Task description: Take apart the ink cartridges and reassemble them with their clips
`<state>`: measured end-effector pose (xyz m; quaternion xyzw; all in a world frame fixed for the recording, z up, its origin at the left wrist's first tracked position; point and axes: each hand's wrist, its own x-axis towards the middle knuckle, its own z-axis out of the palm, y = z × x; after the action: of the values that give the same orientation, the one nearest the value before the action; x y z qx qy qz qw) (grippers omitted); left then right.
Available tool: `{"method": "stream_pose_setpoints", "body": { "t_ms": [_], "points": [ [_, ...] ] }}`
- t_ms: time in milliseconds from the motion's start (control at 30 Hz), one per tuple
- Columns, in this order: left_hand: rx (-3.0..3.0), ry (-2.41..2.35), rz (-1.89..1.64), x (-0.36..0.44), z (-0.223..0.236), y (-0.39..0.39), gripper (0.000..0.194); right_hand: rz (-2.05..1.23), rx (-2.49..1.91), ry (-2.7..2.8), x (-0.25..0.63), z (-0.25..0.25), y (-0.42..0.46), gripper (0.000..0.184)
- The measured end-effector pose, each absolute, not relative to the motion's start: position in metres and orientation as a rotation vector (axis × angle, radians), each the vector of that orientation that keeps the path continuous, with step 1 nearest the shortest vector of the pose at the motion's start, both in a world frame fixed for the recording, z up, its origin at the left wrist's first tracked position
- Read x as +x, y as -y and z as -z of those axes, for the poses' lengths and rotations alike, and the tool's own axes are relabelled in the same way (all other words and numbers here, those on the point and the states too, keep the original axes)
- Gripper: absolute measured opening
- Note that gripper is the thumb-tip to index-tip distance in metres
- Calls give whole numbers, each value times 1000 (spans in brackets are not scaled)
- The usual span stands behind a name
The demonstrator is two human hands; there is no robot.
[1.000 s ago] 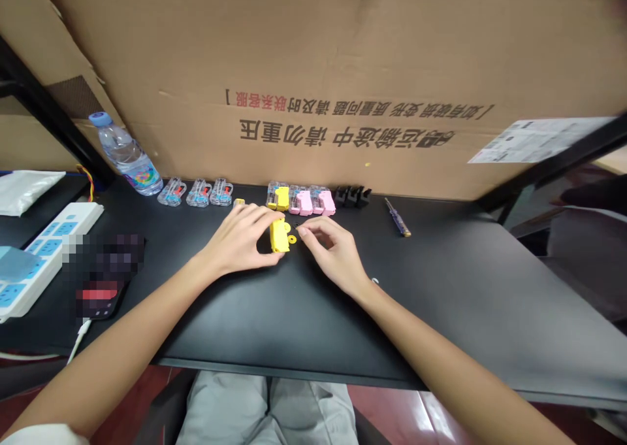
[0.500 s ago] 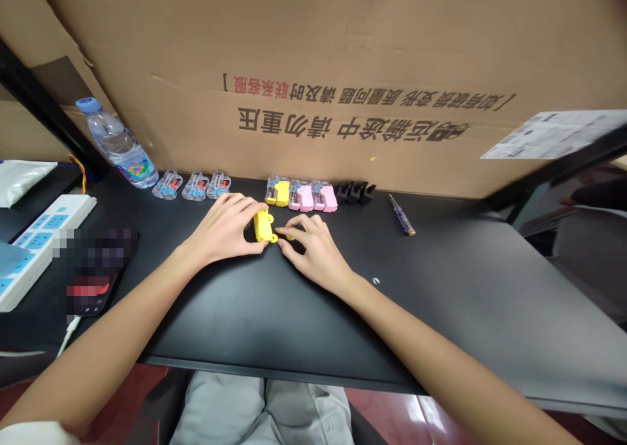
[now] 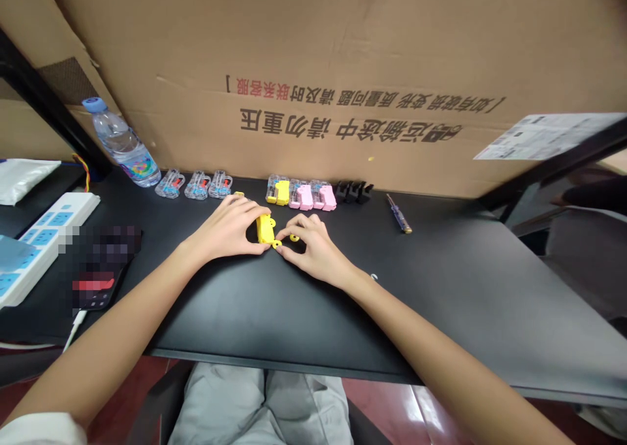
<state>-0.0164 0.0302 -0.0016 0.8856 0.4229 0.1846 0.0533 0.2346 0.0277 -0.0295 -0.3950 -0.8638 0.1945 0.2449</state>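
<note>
Yellow block and left hand have shifted leftward along the table since the picture one second earlier; right hand has followed, now nearer the block.

Left hand: grasping the block between thumb, on the near side, and fingers, on the far side. Block position: front of the row, at mid-table, just left of the right hand's fingertips.

Right hand: thumb and forefinger tips close together at a small yellow wheel by the block's near right corner. Cannot tell whether they grip it. Loose yellow ring lies just beyond the thumb, apart from the block.

Back row, left to right: three clear gadgets, one yellow-and-clear gadget, two pink-and-clear gadgets, black clips. Screwdriver lies right of these. Bottle leans against the cardboard.
</note>
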Motion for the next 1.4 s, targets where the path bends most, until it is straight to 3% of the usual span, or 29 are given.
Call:
{"method": "stream_pose_setpoints", "body": {
  "t_ms": [233, 833, 1033, 1400],
  "points": [
    [2669, -1211, -579, -16, 6, -30, 59, -694, -954, 2238, 239, 29, -24, 6],
    [2778, -999, -625, -7, -4, -22, 52, -1080, -1062, 1709, 237, 26, -22, 36],
    [2800, -973, -644, -3, -5, -20, 52, -1288, -1028, 1534, 236, 25, -23, 54],
    [2792, -966, -691, -1, -1, -20, 51, -1241, -1038, 1575, 234, 26, -22, 49]
  ]
}}
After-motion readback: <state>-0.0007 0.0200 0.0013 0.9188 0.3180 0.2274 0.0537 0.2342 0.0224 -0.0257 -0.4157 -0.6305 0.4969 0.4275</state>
